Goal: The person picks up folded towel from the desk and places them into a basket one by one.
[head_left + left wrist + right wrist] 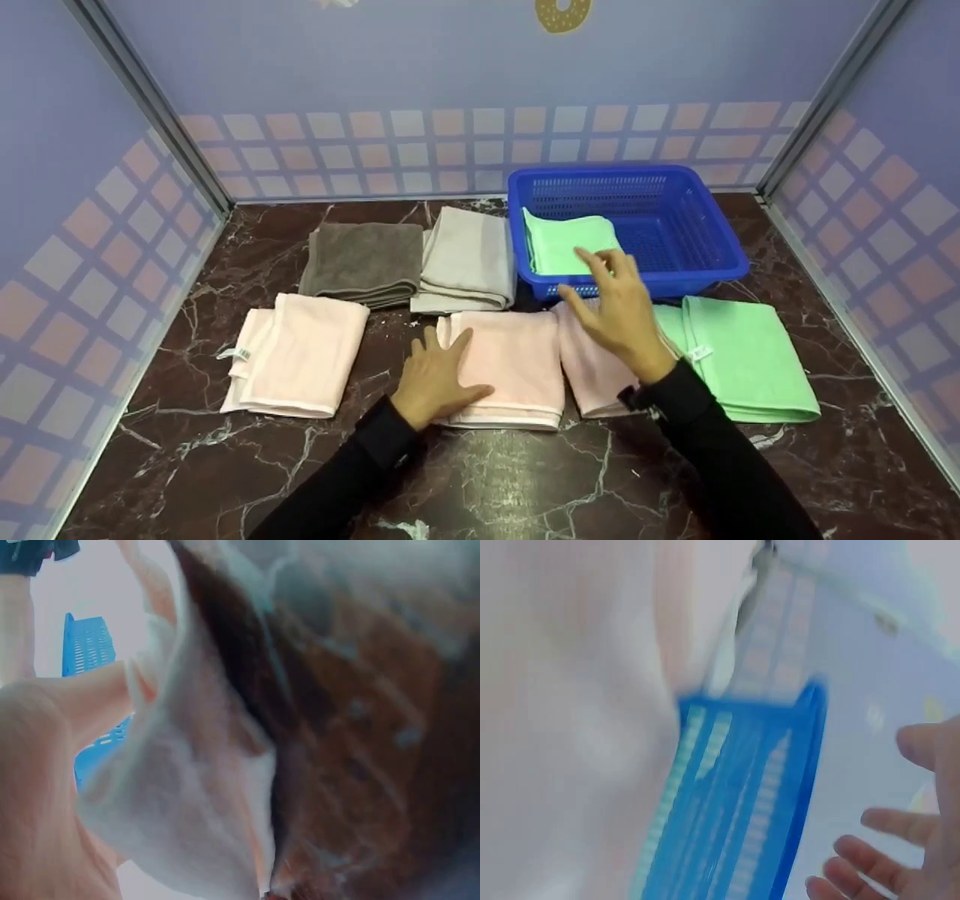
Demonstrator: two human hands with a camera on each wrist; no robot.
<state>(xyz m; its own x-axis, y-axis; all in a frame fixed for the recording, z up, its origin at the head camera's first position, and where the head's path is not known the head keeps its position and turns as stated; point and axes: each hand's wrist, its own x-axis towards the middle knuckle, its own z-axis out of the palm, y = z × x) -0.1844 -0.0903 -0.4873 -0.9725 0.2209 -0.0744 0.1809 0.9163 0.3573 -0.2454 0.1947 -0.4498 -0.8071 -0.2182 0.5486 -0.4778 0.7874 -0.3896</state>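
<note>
My left hand (437,379) touches the left edge of a folded pink towel (514,360), its thumb and fingers spread. In the left wrist view, the towel's loose edge (187,802) stands up beside the hand. My right hand (619,315) hovers with fingers apart and nothing in it, in front of a blue basket (720,240). A folded light green towel (559,244) lies in the basket's left part. Another pink towel (589,367) lies partly hidden beneath the right hand. The right wrist view shows the basket's side (735,795) and the right fingers (885,821).
A pale pink towel (311,360) lies at left. A dark grey-brown towel (367,259) and a light grey towel (469,259) sit behind, left of the basket. A green towel (750,360) is at right. Panel walls (450,60) enclose the dark marbled tabletop (525,487).
</note>
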